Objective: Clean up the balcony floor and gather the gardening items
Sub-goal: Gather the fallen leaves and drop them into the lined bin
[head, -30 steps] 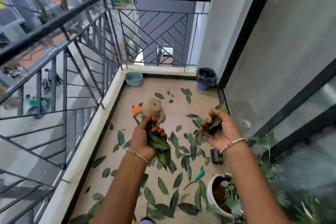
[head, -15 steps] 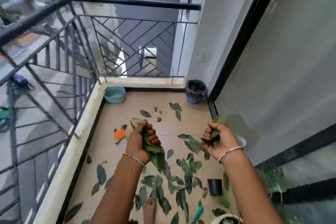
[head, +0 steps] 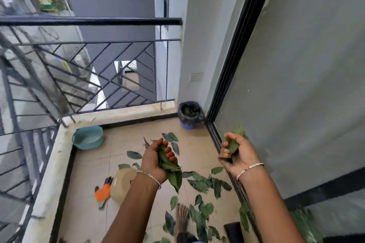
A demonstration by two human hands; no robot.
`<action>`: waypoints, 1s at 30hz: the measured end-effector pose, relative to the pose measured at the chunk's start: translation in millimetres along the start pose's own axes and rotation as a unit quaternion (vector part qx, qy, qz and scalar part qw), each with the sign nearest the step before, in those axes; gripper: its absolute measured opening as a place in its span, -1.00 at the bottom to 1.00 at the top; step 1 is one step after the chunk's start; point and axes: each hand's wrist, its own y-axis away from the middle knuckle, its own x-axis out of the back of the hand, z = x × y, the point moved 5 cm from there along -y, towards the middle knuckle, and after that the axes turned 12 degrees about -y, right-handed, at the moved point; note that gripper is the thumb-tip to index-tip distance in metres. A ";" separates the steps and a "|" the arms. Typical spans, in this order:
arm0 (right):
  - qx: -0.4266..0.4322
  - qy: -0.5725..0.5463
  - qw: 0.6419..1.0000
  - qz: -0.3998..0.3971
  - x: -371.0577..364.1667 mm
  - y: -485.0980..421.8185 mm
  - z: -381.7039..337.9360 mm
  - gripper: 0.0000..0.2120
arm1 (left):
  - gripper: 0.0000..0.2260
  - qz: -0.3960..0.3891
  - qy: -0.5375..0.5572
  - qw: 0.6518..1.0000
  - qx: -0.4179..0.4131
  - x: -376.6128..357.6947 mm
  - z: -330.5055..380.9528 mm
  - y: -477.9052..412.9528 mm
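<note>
Advanced toward the far corner: the thick bunch of green leaves (head: 173, 175) now rides nearer the black-bagged blue bin (head: 190, 113) than before, and the overturned beige pot (head: 123, 181) lies beside the left wrist. Left hand (head: 154, 156) clasps that bunch in curled fingers; right hand (head: 239, 154) curls round a smaller green leaf clump (head: 234, 145). Judged light, limp, apt to slip; full-fist hold suits. Loose green leaves (head: 201, 182) litter the tan tiled floor (head: 88, 183).

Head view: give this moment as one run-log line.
left hand: grips leaf bunch | right hand: grips leaf clump | bin: far corner, bag-lined | floor leaves: many uncollected
</note>
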 end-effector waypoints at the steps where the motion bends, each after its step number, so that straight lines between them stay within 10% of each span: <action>1: 0.009 -0.006 1.000 0.008 -4.6 -13.4 -10.3 -0.87 | -0.72 0.001 -0.003 1.000 0.006 -8.8 6.1 -17.0; 16: 0.039 0.029 0.994 0.093 -107.7 -274.2 -170.2 -0.92 | -0.74 0.013 -0.007 0.999 0.052 -175.8 127.4 -286.8; 30: -0.055 0.061 0.969 0.233 -118.4 -556.1 -155.5 -0.90 | -0.72 0.139 -0.006 0.979 0.149 -146.3 182.8 -546.5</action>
